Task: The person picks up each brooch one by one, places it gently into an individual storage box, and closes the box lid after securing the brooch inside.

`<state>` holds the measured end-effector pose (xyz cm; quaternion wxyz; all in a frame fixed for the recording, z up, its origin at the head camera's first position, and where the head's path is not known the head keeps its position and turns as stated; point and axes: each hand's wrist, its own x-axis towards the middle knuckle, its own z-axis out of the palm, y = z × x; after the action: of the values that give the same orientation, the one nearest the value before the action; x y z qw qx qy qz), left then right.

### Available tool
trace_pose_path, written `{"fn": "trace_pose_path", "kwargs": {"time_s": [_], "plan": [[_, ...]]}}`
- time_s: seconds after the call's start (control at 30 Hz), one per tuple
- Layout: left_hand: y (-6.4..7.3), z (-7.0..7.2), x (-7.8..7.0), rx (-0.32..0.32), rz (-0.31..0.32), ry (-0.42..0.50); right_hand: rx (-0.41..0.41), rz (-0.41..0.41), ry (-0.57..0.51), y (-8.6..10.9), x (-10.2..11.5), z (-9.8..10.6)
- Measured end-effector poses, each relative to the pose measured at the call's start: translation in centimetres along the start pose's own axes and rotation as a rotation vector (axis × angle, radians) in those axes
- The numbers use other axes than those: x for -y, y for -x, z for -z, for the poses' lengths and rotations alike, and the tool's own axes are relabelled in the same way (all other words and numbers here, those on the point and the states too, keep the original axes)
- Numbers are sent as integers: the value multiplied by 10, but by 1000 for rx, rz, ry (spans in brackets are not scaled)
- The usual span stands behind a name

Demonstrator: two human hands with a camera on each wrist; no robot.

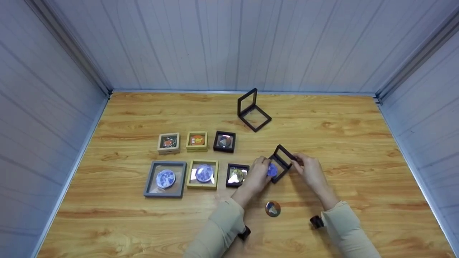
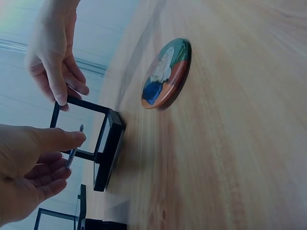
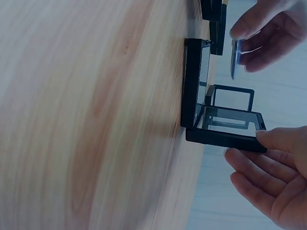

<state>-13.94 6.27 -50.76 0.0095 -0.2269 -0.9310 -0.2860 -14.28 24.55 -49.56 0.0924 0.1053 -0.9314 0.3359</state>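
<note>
Between its thumb and fingers my left hand [image 1: 256, 175] pinches a round blue-purple badge [image 1: 272, 170], seen edge-on in the right wrist view. The badge hovers over the lower half of a small black hinged display frame [image 1: 282, 163], which stands open on the table with a clear film in each half. My right hand [image 1: 310, 171] pinches the edge of the frame's raised half, thumb on one face and fingers on the other. Nearer the front lies a loose round badge [image 1: 273, 208] in orange, green and blue, flat on the wood.
Another open black frame [image 1: 255, 110] stands at the back. To the left sit closed frames with round badges inside: a grey frame [image 1: 147, 179], a large yellow frame [image 1: 202, 186], a black frame [image 1: 237, 165] and several smaller ones behind. Pale panel walls [image 1: 222, 46] enclose the wooden table [image 1: 118, 222].
</note>
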Motion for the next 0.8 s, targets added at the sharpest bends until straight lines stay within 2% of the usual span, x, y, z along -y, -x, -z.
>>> {"fn": "trace_pose_path", "kwargs": {"time_s": [0.23,0.5,0.8], "plan": [[-9,-9,2,-5,22,-38,-3,-20,-2,1,1,1],[-15,-15,1,-16,29,-26,2,-15,6,1,1,1],[-17,-20,0,20,48,-60,-10,-14,4,2,1,0]]}}
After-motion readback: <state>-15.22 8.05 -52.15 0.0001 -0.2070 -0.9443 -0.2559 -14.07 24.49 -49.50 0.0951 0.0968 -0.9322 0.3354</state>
